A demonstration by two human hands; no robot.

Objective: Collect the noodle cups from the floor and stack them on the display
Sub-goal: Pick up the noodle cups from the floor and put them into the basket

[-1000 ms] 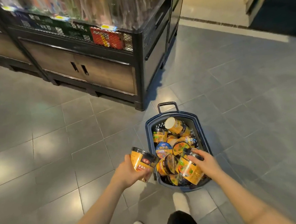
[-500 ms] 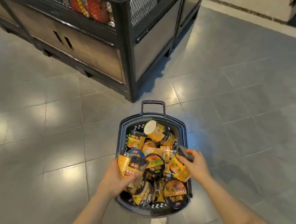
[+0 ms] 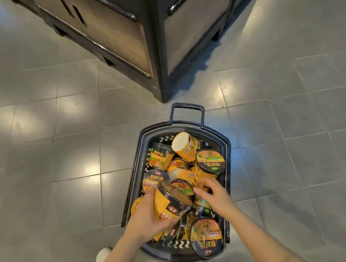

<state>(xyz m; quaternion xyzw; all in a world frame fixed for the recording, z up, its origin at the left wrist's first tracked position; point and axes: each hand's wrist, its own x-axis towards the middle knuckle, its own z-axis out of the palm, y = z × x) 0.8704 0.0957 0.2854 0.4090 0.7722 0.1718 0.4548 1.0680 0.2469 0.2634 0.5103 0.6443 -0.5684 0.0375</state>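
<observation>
A person leans over a dark basket [image 3: 225,147] on a grey tiled floor [image 3: 44,164], heaped with yellow noodle cups [image 3: 210,161]. The left hand [image 3: 149,219] curls around one held cup [image 3: 171,200], lifted just above the heap. The right hand [image 3: 215,194] reaches among the cups; whether it pinches one cannot be told. This looks like the gathering step. Next, the cups need carrying up to the display stand [image 3: 154,37], whose corner sits just beyond the basket handle [image 3: 186,106]. Open floor lies on both sides.
</observation>
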